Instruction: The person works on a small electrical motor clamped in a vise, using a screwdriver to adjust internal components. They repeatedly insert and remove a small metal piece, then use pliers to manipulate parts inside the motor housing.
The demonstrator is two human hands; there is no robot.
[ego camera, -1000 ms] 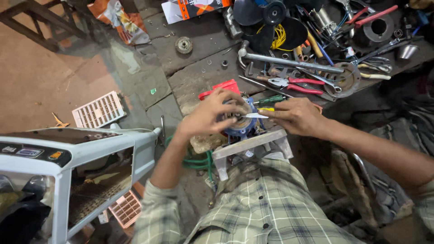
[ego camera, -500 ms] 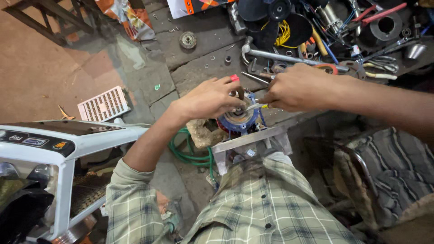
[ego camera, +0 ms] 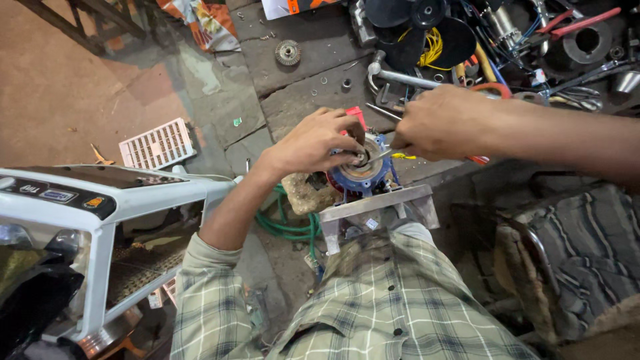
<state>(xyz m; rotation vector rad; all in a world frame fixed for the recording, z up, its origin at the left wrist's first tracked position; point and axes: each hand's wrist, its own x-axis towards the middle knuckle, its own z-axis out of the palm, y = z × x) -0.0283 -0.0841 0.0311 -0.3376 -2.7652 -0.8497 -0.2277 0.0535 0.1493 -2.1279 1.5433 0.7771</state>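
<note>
Fingers of left hand (ego camera: 313, 141) curled on blue motor (ego camera: 361, 171), right hand (ego camera: 437, 125) pinching thin metal tool (ego camera: 381, 155) at its hub.

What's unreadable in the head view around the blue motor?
- Top centre of the blue motor: covered by the left hand, so the part its fingers press is hidden.
- Thin metal tool: only the tip shows; the right hand hides the handle and the grip.
- Motor underside: blocked by the grey metal bracket.
- Tool pile: cut off by the top edge, too cluttered to separate.
</note>
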